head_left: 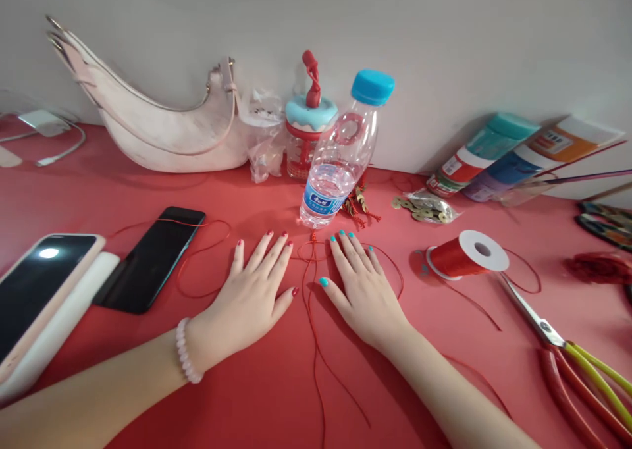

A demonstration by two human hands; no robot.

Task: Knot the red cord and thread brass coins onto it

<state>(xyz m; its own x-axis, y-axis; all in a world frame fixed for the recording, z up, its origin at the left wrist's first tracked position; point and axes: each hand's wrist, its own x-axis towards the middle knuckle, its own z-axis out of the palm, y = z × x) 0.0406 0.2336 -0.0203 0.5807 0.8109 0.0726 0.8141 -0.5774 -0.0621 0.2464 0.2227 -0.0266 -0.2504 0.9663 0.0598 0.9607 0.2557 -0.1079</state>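
Observation:
My left hand [254, 291] lies flat on the red tabletop with its fingers spread and a pale bead bracelet [186, 353] at the wrist. Opposite it, my right hand [363, 281] also rests flat, fingers apart, holding nothing. Between them runs a thin red cord [312, 317], knotted near the base of a water bottle [328, 185]; its loops pass by or under both hands. The bottle has a blue cap, is partly filled and stands just beyond my fingertips. Right of my right hand lies a spool of red cord [454, 258] on its side.
Scissors [548, 334] lie open at the right. A bag of coin-like pieces [427, 207] and tilted paint bottles [481, 149] are at the back right. A white handbag [162, 133] and a lidded cup [303, 136] stand by the wall. Phones [153, 261] [47, 291] lie left.

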